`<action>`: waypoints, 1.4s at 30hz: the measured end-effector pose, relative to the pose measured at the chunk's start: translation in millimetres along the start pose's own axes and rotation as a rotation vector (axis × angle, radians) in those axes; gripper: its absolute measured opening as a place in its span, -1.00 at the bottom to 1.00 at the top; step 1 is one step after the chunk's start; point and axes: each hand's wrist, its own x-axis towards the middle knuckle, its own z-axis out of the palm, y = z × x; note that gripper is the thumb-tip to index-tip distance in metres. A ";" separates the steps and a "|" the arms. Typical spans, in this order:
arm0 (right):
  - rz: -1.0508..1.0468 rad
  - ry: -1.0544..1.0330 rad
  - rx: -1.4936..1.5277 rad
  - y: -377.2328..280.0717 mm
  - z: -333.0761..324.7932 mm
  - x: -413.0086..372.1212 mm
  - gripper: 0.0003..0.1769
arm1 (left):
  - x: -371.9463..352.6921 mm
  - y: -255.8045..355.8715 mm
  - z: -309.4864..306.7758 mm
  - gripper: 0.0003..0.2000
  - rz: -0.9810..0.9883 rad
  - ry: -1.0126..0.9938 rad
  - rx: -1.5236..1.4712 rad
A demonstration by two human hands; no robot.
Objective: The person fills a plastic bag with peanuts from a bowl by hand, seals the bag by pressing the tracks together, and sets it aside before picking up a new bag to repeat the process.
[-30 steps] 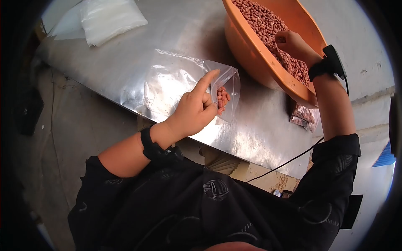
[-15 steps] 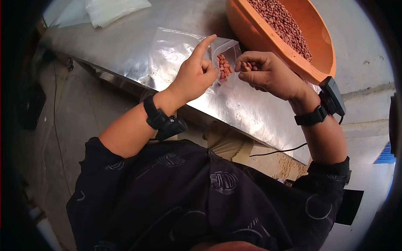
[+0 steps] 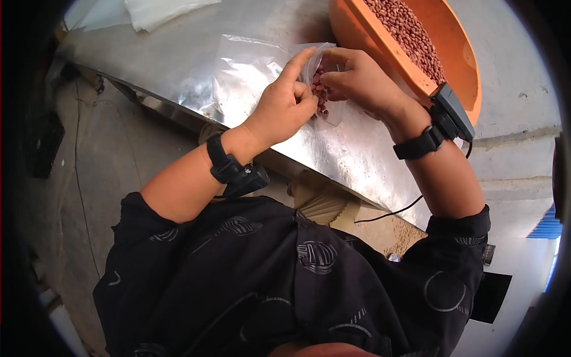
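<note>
A clear plastic bag (image 3: 336,116) with reddish peanuts (image 3: 322,95) in it lies on the metal table. My left hand (image 3: 285,101) grips its left side, index finger stretched up along the mouth, the other fingers curled. My right hand (image 3: 363,83) is at the bag's mouth from the right, thumb and fingers curled round peanuts, fingertips partly behind the plastic. Its palm is hidden from above. Another clear plastic bag (image 3: 241,74) lies flat left of my left hand.
An orange basin (image 3: 389,44) heaped with peanuts stands at the back right, close to my right hand. A stack of plastic bags (image 3: 166,11) lies at the far left of the metal table (image 3: 166,62). A black cable (image 3: 389,215) hangs from the device on my right wrist.
My right hand has moved left and up with its peanuts, from beside the bag to its mouth. My left hand keeps its hold, shifting slightly right.
</note>
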 end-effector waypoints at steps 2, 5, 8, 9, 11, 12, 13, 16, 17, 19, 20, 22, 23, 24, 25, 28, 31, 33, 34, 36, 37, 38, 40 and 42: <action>-0.098 0.060 -0.084 -6.7 -10.3 -7.8 -0.65 | 0.2 -2.9 -0.1 -0.30 -0.003 0.016 -0.013; -0.227 0.128 -0.213 -40.8 -37.9 -30.5 -0.71 | -0.1 0.8 -0.6 -0.30 -0.036 0.014 -0.051; -0.287 0.270 -0.290 -52.9 -97.8 -32.9 -0.71 | -0.6 4.7 2.4 -0.30 -0.066 0.012 -0.072; -0.268 0.271 -0.323 -39.4 -128.8 -22.3 -0.71 | -0.2 3.5 2.5 -0.30 -0.066 0.010 -0.049; -0.138 0.239 -0.381 -10.3 -185.5 3.8 -0.63 | -0.4 4.8 2.7 -0.30 -0.071 0.005 -0.013; -0.042 0.201 -0.453 -0.2 -195.8 13.5 -0.58 | -0.6 7.0 2.3 -0.30 -0.079 0.002 0.002; 0.054 0.164 -0.523 8.0 -202.0 22.2 -0.53 | -0.8 8.9 1.7 -0.30 -0.085 0.000 0.018; 0.366 0.077 -0.670 28.3 -205.9 41.3 -0.35 | -1.2 8.5 -0.1 -0.29 -0.075 -0.005 -0.004; 0.456 0.061 -0.631 35.9 -200.9 47.7 -0.32 | -1.0 8.9 -0.5 -0.29 -0.080 -0.008 -0.023; 0.510 -0.033 -0.545 43.7 -180.2 51.2 -0.31 | -1.1 9.3 -1.1 -0.28 -0.068 -0.013 -0.030; 0.521 -0.086 -0.498 51.1 -173.6 54.7 -0.31 | -1.0 9.1 -1.3 -0.28 -0.064 -0.013 -0.034; 0.409 -0.114 -0.581 57.0 -172.3 58.9 -0.35 | -1.3 8.2 -1.2 -0.28 -0.055 -0.017 -0.033; 0.346 -0.133 -0.601 66.8 -173.5 61.1 -0.40 | -1.5 8.9 -0.7 -0.28 -0.057 -0.019 -0.028; 0.282 -0.150 -0.621 76.6 -174.8 63.4 -0.44 | -1.4 9.2 -0.7 -0.28 -0.058 -0.022 -0.024; 0.205 -0.168 -0.624 91.1 -179.4 67.9 -0.52 | -1.0 8.6 -0.9 -0.28 -0.052 -0.021 -0.014; 0.012 -0.094 -0.733 93.2 -180.3 66.6 -0.71 | -2.1 7.1 -1.0 -0.29 -0.031 -0.018 0.000; -0.041 0.001 -0.861 79.5 -183.5 64.8 -0.79 | -1.4 6.8 -2.3 -0.30 -0.030 -0.014 0.001; -0.027 0.106 -0.925 70.0 -185.2 60.0 -0.81 | -1.0 7.6 -3.0 -0.31 -0.056 -0.007 0.015; -0.010 0.129 -0.896 62.8 -185.8 54.6 -0.82 | -0.8 7.4 -3.6 -0.31 -0.055 -0.009 0.031; 0.026 0.178 -0.837 48.9 -187.6 43.0 -0.82 | -0.3 6.8 -3.6 -0.31 -0.053 -0.014 0.065; -0.038 0.198 -0.824 54.1 -192.8 41.1 -0.81 | -0.5 7.9 -2.9 -0.31 -0.060 -0.013 0.039; -0.022 0.230 -0.649 52.2 -196.6 36.2 -0.82 | -0.3 9.5 -2.3 -0.31 -0.069 -0.012 0.012; 0.006 0.287 -0.296 25.3 -189.5 17.6 -0.84 | -0.2 10.3 -1.1 -0.31 -0.071 -0.010 -0.006; -0.076 0.283 -0.129 -3.3 -177.8 -4.5 -0.83 | -0.7 8.6 -0.8 -0.31 -0.069 -0.008 0.010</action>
